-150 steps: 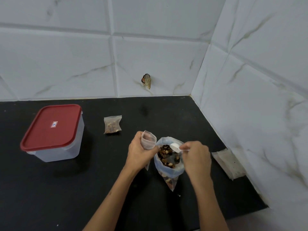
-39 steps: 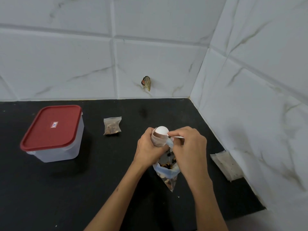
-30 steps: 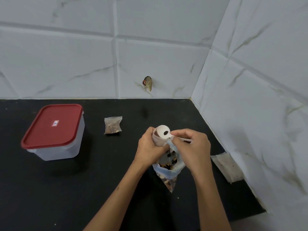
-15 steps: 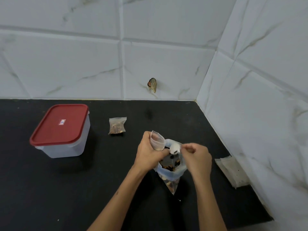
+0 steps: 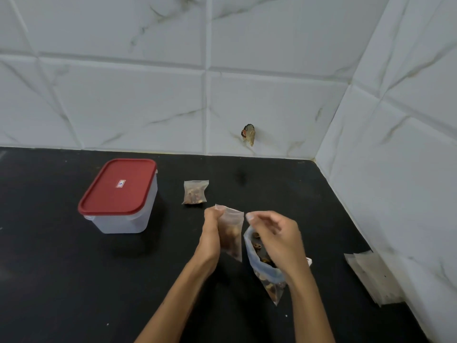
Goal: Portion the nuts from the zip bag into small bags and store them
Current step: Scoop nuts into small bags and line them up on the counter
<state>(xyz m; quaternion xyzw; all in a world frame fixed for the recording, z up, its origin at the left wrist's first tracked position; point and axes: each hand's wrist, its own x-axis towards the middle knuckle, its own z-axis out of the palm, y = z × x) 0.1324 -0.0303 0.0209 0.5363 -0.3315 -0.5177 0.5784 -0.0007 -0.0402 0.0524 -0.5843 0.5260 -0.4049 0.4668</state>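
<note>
My left hand [image 5: 210, 233] grips a small clear bag [image 5: 232, 233] with nuts in its lower half, held upright above the black counter. My right hand [image 5: 277, 236] hovers just right of that bag's top edge, fingers loosely curled, thumb and forefinger near the rim and apart from it. Under the right hand stands the open zip bag [image 5: 273, 289] of mixed nuts. A small white piece [image 5: 308, 261], maybe the spoon, shows beside my right wrist. A filled, closed small bag [image 5: 195, 192] lies farther back on the counter.
A clear plastic container with a red lid [image 5: 118, 186] stands at the left, closed. A stack of empty small bags [image 5: 371, 276] lies against the right wall. White tiled walls close off the back and the right side of the black counter [image 5: 61, 280].
The white spoon that my right hand tipped into the small bag, then dipped back into the zip bag, has left that hand. The small bag now hangs flatter, its mouth narrower.
</note>
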